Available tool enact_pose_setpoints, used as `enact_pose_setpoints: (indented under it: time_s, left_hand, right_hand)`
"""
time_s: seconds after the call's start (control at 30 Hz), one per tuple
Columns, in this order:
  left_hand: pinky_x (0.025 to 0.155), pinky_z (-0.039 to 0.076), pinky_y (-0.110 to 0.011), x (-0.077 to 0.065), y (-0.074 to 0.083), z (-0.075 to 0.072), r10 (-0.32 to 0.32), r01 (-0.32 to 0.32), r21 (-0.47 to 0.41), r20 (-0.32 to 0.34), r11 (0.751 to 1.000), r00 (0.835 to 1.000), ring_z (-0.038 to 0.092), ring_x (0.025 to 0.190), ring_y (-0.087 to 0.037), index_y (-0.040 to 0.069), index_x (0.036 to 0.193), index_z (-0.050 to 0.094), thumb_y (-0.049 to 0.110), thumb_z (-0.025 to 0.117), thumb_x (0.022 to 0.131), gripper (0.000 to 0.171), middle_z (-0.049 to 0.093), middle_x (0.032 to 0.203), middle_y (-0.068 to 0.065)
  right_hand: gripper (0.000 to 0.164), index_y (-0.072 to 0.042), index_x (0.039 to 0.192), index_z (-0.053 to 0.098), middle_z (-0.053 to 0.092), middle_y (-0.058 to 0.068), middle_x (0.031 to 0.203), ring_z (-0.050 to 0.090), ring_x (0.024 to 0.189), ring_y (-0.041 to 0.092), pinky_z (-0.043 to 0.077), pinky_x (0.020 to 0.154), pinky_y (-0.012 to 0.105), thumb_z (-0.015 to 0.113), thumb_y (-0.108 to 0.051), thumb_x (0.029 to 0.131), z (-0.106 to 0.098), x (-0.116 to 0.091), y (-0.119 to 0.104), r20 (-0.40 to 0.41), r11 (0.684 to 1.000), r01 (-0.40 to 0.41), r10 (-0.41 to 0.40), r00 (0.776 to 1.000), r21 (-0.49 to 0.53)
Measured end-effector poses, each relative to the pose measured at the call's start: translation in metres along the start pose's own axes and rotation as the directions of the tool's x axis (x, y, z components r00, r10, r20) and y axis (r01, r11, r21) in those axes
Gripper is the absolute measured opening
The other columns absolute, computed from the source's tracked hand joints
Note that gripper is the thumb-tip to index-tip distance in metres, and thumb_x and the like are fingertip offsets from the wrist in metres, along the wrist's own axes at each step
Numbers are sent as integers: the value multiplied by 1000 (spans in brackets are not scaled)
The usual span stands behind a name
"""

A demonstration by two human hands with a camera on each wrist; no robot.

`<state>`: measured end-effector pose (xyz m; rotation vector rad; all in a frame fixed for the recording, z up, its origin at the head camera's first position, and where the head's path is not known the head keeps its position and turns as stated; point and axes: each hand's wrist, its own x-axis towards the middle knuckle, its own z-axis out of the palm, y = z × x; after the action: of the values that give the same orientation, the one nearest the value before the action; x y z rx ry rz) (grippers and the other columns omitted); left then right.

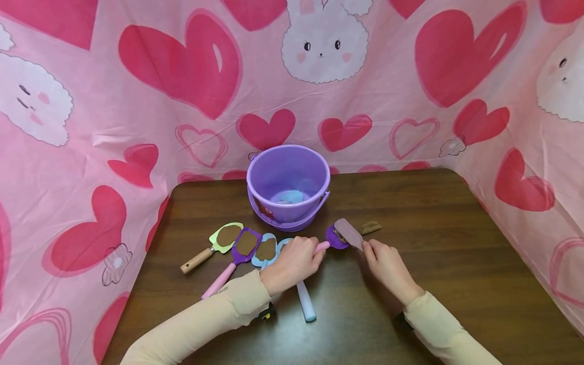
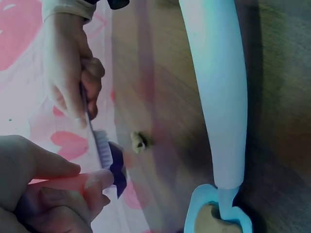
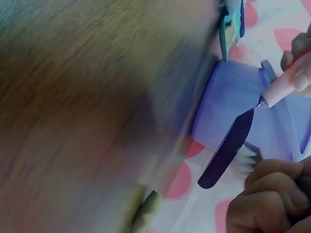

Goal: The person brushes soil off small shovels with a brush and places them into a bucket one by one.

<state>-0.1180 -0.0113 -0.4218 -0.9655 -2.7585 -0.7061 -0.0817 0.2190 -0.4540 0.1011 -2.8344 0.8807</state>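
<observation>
My left hand grips the pink handle of a toy shovel with a purple blade. A pale pink brush with white bristles is pinched in my right hand. Its bristles lie against the blade in the left wrist view, and some brown stuff shows beside the brush head. On the table behind the brush lies a brown clay-like piece. Under and beside my left forearm is a light blue shovel, its handle pointing toward me and its head partly hidden by the hand.
Left of my hands lie a green shovel with a wooden handle, a purple one with a pink handle, and a light blue one; brown material covers their heads. Behind stands a purple bucket with something light blue inside. Pink heart-patterned cloth surrounds the table.
</observation>
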Motion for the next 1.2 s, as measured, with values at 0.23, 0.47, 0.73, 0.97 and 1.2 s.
enact_pose_setpoints:
  time_s: [0.23,0.47,0.73,0.97,1.2]
  left_hand:
    - [39,33,-24,1,-1,-3,-24,24,16,2,1000,1000,40,42,-11,15,59,43,26,57,92,38,37,50,4]
    - [39,31,-23,1,-3,-5,-12,12,5,14,1000,1000,39,42,-11,15,59,42,25,56,92,38,36,51,4]
    - [41,31,-25,1,-4,-5,-1,1,5,20,1000,1000,38,41,-12,15,57,42,26,56,92,39,34,50,5]
    - [39,30,-23,1,-7,-2,-7,7,-5,8,1000,1000,37,40,-11,15,57,41,26,57,92,40,32,50,6]
    - [40,31,-24,0,-6,-1,-2,2,-10,15,1000,1000,38,41,-11,16,57,43,28,56,93,40,35,50,5]
  right_hand:
    - [31,-15,66,43,31,-9,55,31,46,6,29,44,24,51,-18,96,-2,-3,-6,30,991,131,-131,991,-27]
    - [31,-14,67,44,34,-5,54,35,47,12,30,45,28,49,-21,97,-2,2,2,0,996,63,-63,998,-59]
    - [31,-13,67,45,35,-3,54,36,48,15,31,45,29,51,-20,96,-3,4,7,-39,995,44,-48,998,-85]
    - [28,-15,69,45,33,-7,54,34,47,10,30,44,27,51,-21,96,0,1,4,-16,991,114,-115,993,-66]
    - [30,-14,68,43,32,-5,54,35,47,13,30,46,28,50,-21,96,2,1,8,-24,992,78,-81,996,-99]
